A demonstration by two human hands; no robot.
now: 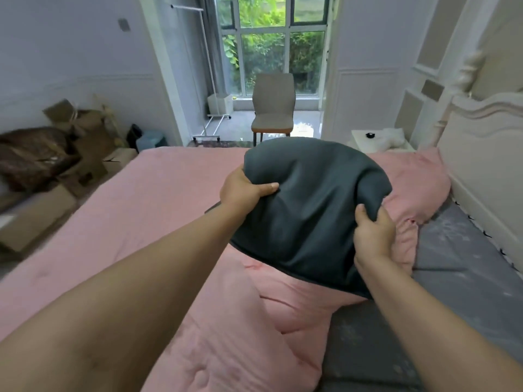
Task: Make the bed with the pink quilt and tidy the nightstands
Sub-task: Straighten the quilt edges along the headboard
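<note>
Midway through making the bed: the left hand (243, 188) and right hand (373, 233) each clamp an edge of a dark grey pillow (308, 210), held above the pink quilt (141, 210). The quilt lies fairly smooth across the bed's far side but bunches near the headboard (481, 154), leaving the grey sheet (452, 264) bare. The far nightstand (359, 140) carries a small black object and something white, apparently not yet tidied.
</note>
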